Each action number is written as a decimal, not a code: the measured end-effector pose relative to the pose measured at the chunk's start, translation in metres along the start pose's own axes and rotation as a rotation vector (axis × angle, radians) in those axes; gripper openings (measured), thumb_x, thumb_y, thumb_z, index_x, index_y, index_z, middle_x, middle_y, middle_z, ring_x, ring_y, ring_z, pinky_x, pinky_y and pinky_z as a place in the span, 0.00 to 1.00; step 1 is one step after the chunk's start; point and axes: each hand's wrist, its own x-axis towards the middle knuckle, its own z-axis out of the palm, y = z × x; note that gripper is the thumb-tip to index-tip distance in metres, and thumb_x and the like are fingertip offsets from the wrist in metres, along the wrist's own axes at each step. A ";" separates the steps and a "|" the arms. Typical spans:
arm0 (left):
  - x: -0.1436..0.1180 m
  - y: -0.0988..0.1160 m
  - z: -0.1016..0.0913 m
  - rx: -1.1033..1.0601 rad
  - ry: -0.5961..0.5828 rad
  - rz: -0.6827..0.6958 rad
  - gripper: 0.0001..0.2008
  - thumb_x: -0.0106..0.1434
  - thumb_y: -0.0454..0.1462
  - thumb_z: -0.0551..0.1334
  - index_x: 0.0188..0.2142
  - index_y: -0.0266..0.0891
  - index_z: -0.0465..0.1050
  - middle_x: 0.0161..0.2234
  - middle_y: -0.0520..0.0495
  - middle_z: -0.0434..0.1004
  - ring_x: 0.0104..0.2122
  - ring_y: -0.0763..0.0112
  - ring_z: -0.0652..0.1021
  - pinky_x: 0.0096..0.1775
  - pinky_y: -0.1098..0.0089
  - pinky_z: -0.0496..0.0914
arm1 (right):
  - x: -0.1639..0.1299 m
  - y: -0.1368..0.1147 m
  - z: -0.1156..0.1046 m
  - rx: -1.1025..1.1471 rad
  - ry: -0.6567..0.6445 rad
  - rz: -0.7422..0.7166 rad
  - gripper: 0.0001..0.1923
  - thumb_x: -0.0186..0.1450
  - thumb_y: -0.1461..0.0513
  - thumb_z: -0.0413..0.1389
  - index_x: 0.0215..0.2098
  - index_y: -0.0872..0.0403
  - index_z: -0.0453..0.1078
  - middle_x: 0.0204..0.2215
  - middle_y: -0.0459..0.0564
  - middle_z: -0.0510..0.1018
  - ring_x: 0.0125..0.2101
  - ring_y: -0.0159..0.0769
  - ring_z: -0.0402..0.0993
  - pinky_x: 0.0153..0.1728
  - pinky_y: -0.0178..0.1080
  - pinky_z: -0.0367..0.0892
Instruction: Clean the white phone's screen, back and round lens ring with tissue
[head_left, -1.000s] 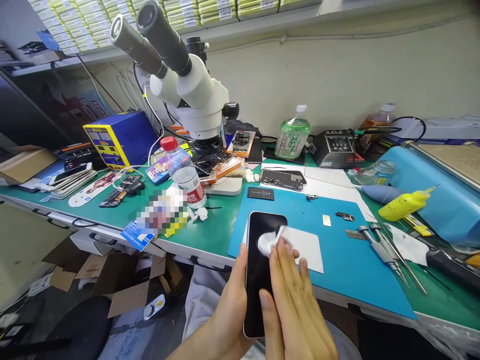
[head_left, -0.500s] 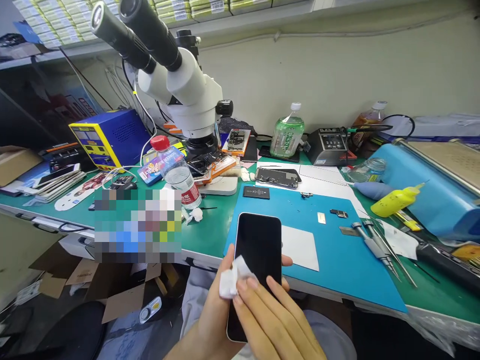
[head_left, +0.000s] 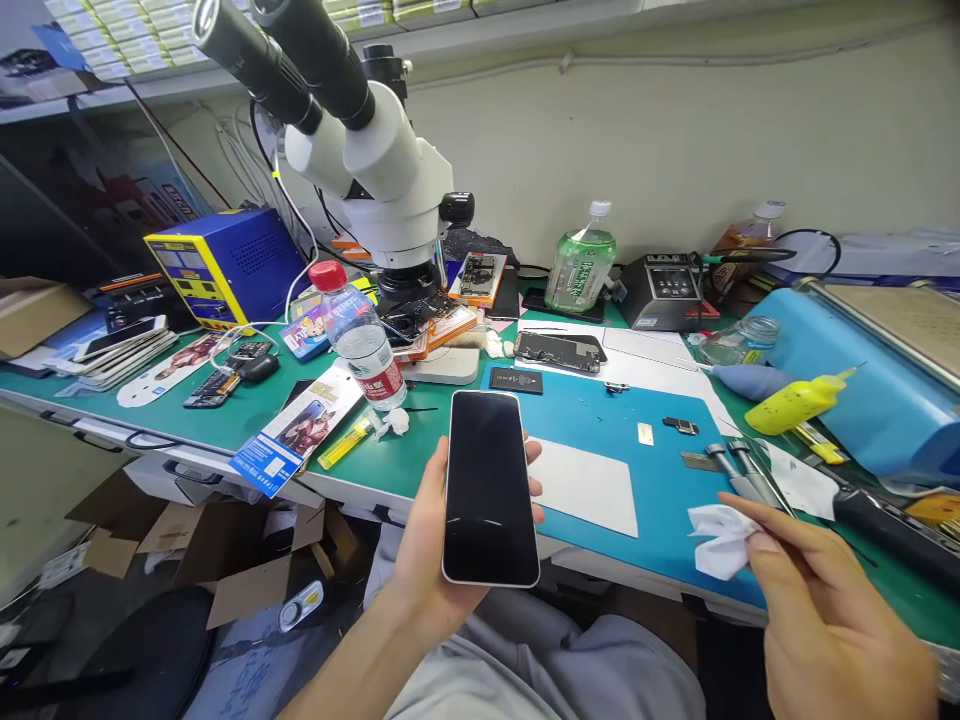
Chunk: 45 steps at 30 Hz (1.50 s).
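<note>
A smartphone [head_left: 491, 490] with a dark screen and a pale frame rests face up in my left hand [head_left: 427, 550], whose fingers wrap round its right edge. My right hand [head_left: 832, 600] pinches a crumpled white wipe [head_left: 721, 540] between thumb and fingers, well to the right of the phone and above the front of the blue mat [head_left: 660, 575]. On that mat lie a white sheet [head_left: 589, 490], a black phone battery [head_left: 516, 380] and several small phone parts. A screwdriver [head_left: 735, 470] and tweezers lie just beyond my right hand.
A microscope [head_left: 394, 190] stands at the back left, with a red-capped water bottle [head_left: 364, 350] before it. A green bottle [head_left: 581, 260] and a black soldering station [head_left: 660, 290] are against the wall. On the right lie a yellow squeeze bottle [head_left: 799, 403] and a blue machine [head_left: 847, 370].
My right hand has lifted the wipe off the phone's screen and moved right. The phone's screen is now uncovered, and my left hand holds it slightly further left and higher.
</note>
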 end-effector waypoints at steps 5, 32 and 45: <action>0.012 0.000 0.003 0.061 0.032 -0.015 0.35 0.76 0.58 0.55 0.62 0.32 0.78 0.46 0.36 0.86 0.38 0.63 0.83 0.43 0.67 0.79 | 0.031 -0.017 -0.005 0.169 0.115 0.385 0.16 0.66 0.41 0.62 0.44 0.38 0.81 0.51 0.50 0.82 0.59 0.59 0.74 0.65 0.59 0.68; 0.058 -0.010 0.004 0.142 0.074 -0.106 0.33 0.76 0.55 0.57 0.63 0.28 0.76 0.39 0.37 0.86 0.33 0.64 0.83 0.37 0.69 0.76 | 0.164 0.066 -0.051 -0.348 0.155 0.206 0.41 0.62 0.32 0.52 0.54 0.54 0.78 0.41 0.66 0.86 0.36 0.63 0.83 0.32 0.54 0.72; 0.063 -0.013 -0.008 0.137 -0.023 -0.124 0.37 0.74 0.62 0.55 0.60 0.32 0.80 0.38 0.41 0.86 0.31 0.69 0.81 0.35 0.72 0.73 | 0.086 -0.083 -0.019 -0.283 -0.503 -0.628 0.26 0.64 0.65 0.62 0.59 0.43 0.73 0.37 0.39 0.85 0.24 0.30 0.80 0.21 0.33 0.70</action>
